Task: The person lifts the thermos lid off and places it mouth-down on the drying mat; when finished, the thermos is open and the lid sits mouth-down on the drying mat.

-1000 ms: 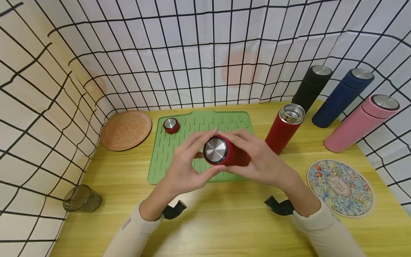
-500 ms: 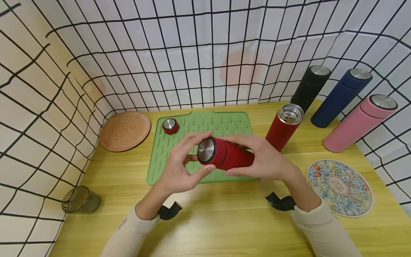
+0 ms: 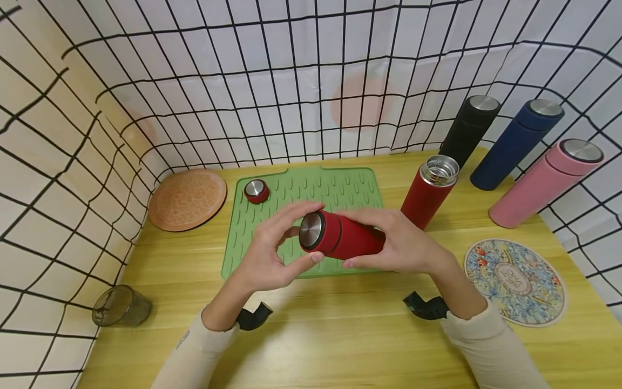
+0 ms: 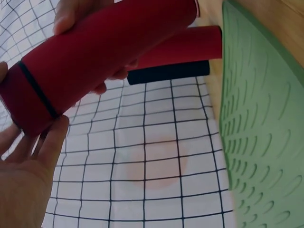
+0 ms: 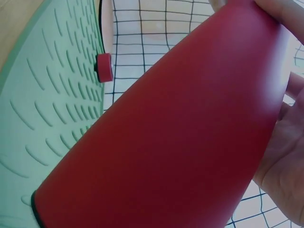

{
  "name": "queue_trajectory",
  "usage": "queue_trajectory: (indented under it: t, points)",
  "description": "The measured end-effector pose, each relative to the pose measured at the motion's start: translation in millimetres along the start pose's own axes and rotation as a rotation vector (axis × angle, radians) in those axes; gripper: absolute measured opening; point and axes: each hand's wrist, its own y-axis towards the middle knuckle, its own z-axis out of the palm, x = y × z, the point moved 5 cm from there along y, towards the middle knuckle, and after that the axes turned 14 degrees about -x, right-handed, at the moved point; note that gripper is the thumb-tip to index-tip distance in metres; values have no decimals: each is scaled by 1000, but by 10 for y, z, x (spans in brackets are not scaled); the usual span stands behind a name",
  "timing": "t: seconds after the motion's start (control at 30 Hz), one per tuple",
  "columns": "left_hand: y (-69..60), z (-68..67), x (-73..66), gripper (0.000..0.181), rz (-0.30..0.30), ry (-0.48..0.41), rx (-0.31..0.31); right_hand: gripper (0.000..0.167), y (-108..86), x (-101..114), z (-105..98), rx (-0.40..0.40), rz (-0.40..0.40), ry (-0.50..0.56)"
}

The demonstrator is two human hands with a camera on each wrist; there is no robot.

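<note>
A red thermos (image 3: 358, 239) is held above the green drying mat (image 3: 238, 232), tilted with its steel-topped lid (image 3: 333, 233) toward the left. My left hand (image 3: 262, 258) grips the lid end between fingers and thumb. Around the thermos body my right hand (image 3: 408, 242) holds on; in the right wrist view the red body (image 5: 171, 128) fills most of the frame. A dark seam line parts lid and body, with no visible gap. A second red thermos (image 3: 425, 197) stands uncapped to the right. A loose red cap (image 3: 256, 191) sits at the mat's far left corner.
Black (image 3: 468, 129), blue (image 3: 517, 143) and pink (image 3: 546, 183) thermoses stand at the right. A patterned round mat (image 3: 534, 302) lies before them. At left are an orange round mat (image 3: 187, 200) and a glass (image 3: 121, 306). Wire grid walls (image 3: 272, 86) enclose the table.
The held thermos has tipped sideways, its lid swinging left from facing the head camera, so more of its body shows. Both hands stay on it. The other objects keep their places.
</note>
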Motion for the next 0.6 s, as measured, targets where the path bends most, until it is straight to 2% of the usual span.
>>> queue_trajectory:
  t: [0.2, 0.6]
  points:
    - [-6, 13, 15, 66, 11, 28, 66, 70, 7, -9, -5, 13, -14, -27]
    - [-27, 79, 93, 69, -20, 37, 38, 71, -7, -62, -32, -13, 20, -82]
